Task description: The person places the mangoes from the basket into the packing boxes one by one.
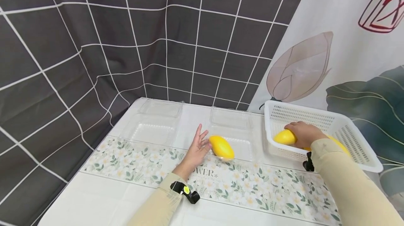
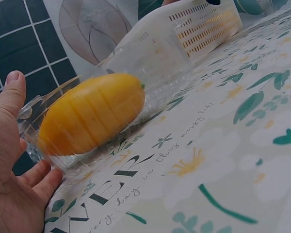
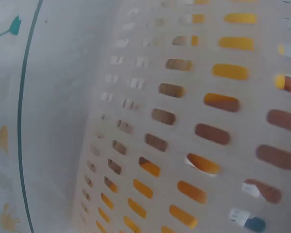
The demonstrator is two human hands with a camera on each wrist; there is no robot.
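So the two hands are well apart here. The left hand [image 1: 196, 151] has its fingers loosely spread right at the left side of a clear box [image 1: 242, 147]; can't really tell if they're touching the plastic. A yellow mango [image 1: 222, 147] sits inside that box, toward its near left corner, green stem end visible from the left wrist. The right hand [image 1: 304, 133] is down in a white basket [image 1: 288, 151], gripping the end of another mango [image 1: 284, 137]. More yellow fruit [image 1: 340, 144] shows in there, partly behind the right sleeve [image 1: 350, 180].

The basket is at the tabletop's far right corner. A second clear box [image 1: 154, 133] is near the far left corner, and both boxes have their lids flipped toward the far edge. A flowery strip [image 1: 274, 191] runs across the tabletop [image 1: 110, 198], with dark gridded cloth [image 1: 183, 57] behind.
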